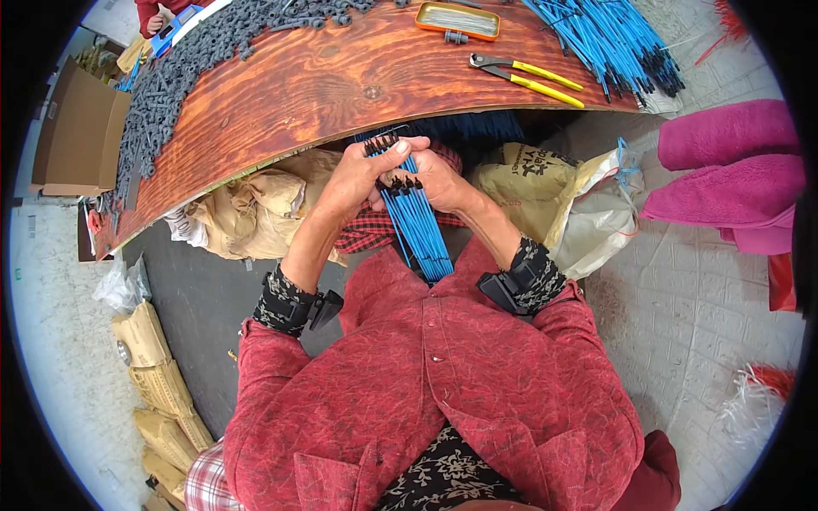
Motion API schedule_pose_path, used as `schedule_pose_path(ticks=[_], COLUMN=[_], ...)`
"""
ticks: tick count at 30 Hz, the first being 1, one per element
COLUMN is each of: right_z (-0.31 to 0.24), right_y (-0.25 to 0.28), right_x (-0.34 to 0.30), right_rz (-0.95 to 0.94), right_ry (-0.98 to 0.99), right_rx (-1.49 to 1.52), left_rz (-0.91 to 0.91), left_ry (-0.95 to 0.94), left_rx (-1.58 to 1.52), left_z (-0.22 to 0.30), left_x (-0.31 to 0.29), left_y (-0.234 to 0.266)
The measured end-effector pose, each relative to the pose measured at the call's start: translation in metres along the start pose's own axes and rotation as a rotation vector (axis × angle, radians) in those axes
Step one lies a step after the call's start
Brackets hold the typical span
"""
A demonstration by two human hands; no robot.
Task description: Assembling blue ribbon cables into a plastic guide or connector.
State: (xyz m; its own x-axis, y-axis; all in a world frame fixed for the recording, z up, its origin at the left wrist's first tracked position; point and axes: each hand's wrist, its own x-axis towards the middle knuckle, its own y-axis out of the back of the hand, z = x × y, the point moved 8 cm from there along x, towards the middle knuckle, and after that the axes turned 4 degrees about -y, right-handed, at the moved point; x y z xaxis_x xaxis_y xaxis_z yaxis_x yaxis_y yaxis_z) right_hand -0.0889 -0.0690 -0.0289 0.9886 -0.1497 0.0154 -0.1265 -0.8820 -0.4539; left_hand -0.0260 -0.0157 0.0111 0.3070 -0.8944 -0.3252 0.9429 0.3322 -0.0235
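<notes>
My left hand (358, 175) and my right hand (434, 180) are closed together around a bundle of thin blue wires (422, 230) with black tips. I hold the bundle just below the near edge of the wooden table (298, 94), and its lower end runs down to my red jacket. The black tips (383, 143) stick up above my left fingers. More black tips (399, 182) show between the two hands. Each wrist carries a small black device on a patterned cuff.
On the table lie a large heap of dark grey rubber parts (192, 60), an orange tray (457, 20), yellow-handled cutters (528, 78) and a pile of blue wires (609, 43). Tan sacks (256, 213) sit under the table. Another person's pink-clothed legs (733, 170) are at right.
</notes>
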Motion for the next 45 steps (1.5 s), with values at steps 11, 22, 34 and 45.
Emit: schedule_pose_path(ticks=[11,22,34,45], right_z=[0.026,0.025,0.019,0.042], right_y=[0.007,0.009,0.031,0.044], right_x=[-0.003,0.001,0.0,-0.008], right_rz=[0.011,0.076,0.081,0.016], right_ry=[-0.072,-0.102,-0.107,-0.14], right_rx=[0.124,0.138,0.134,0.217], left_rz=[0.019,0.008,-0.021,-0.037], left_ry=[-0.086,-0.055,-0.15,-0.091], left_rx=[-0.035,-0.103,-0.058,-0.189], left_z=[-0.012,-0.018,-0.007,-0.018], left_x=[0.023,0.024,0.049,0.05], left_y=[0.001,0.009,0.001,-0.01])
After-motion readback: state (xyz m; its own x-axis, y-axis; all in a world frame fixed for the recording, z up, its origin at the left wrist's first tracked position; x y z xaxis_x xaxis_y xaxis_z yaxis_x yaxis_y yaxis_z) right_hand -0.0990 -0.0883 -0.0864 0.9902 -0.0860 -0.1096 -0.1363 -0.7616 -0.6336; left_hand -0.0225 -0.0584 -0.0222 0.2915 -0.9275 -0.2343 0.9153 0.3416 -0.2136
